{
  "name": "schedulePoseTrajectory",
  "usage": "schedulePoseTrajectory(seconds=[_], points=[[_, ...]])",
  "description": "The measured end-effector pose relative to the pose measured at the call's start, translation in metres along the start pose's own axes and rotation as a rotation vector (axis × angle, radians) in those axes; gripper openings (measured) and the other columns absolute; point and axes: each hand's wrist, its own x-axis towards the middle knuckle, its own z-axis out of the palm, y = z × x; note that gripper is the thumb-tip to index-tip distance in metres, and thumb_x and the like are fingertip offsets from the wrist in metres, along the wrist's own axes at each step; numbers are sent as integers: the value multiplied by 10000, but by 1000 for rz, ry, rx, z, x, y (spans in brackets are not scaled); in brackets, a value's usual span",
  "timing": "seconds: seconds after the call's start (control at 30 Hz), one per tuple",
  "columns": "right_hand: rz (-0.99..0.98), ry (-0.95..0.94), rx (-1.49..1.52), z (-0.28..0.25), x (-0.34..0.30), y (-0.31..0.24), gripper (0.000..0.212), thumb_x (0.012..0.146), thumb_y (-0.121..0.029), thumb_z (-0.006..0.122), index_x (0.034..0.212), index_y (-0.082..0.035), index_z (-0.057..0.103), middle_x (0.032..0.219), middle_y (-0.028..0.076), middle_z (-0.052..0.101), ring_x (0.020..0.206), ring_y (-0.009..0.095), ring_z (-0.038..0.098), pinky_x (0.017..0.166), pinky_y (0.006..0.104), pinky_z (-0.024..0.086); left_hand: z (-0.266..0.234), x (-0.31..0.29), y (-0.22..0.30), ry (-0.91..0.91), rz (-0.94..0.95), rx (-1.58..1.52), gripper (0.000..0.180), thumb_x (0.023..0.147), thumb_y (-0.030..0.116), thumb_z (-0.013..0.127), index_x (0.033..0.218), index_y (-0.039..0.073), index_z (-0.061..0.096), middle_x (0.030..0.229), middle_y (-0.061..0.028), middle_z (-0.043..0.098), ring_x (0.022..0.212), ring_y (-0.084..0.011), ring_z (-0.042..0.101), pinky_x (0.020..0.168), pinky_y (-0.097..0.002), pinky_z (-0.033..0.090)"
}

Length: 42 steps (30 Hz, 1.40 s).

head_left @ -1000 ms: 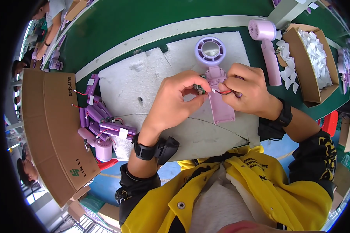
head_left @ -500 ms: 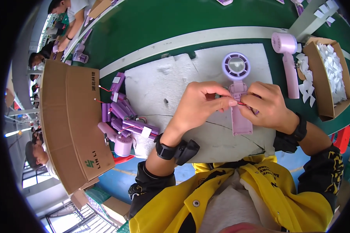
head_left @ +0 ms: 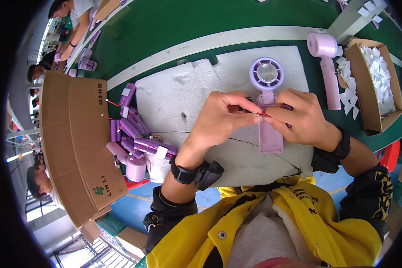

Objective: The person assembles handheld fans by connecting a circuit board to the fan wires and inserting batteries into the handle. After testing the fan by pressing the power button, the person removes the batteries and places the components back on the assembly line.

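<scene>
A handheld fan (head_left: 266, 73) lies on the white foam sheet (head_left: 174, 89), its pink handle (head_left: 270, 138) opened like a shallow tray toward me. Above the handle, my left hand (head_left: 221, 118) pinches the end of a short red-and-black wire (head_left: 262, 114) between thumb and forefinger. From the other side, my right hand (head_left: 301, 116) grips the same wire close by, with the fingertips of both hands almost touching. Purple parts show behind the right fingers, mostly hidden. A bit of circuit board (head_left: 249, 99) peeks out by my left forefinger.
Purple battery cells (head_left: 138, 129) with wires are piled at the left, beside a pink fan body (head_left: 135, 168) and a large cardboard box (head_left: 76, 147). Rightward are another pink fan (head_left: 328, 71) and a carton (head_left: 370, 89) of white pieces. Co-workers sit far left.
Both hands have shifted slightly; the wire is now pinched higher and more to the left over the handle, with the fingertips closer together. The whole view has moved a little.
</scene>
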Motion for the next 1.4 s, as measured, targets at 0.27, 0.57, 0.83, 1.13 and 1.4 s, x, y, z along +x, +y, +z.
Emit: schedulePoseTrajectory(seconds=[0.27,0.57,0.83,1.13,1.4], points=[[13,46,61,4,-1,3,185,679,-63,798,845,-62,717,756,40,514,581,170,552,481,291,435,-3,0,-6,0,60,54,134,792,-29,772,923,-18,748,919,-49,675,805,-98,636,699,-221,515],[0,80,47,5,-5,3,172,684,-33,788,840,-58,722,734,26,512,560,161,559,464,284,435,-2,-4,7,-108,-14,-56,357,813,-82,730,1155,-8,661,1010,-50,671,879,-99,646,787,-233,537],[-24,83,41,5,-4,3,164,678,-33,790,822,-59,716,726,23,507,557,154,555,457,278,426,-6,-2,9,-78,-8,-95,338,817,-111,712,1120,-11,600,1023,-67,677,949,-113,650,872,-259,548],[-14,67,60,4,-6,3,161,674,-27,785,811,-55,704,737,25,522,555,152,552,457,273,424,-1,-2,-3,-19,194,-29,287,806,-122,714,1058,-6,636,1013,-70,681,940,-132,659,878,-280,559],[-3,49,112,5,-6,3,141,703,-55,791,815,-52,704,746,32,527,553,151,551,458,274,426,1,-5,0,-17,190,48,350,821,-137,667,1142,-1,682,1086,-79,694,1012,-162,664,932,-300,549]])
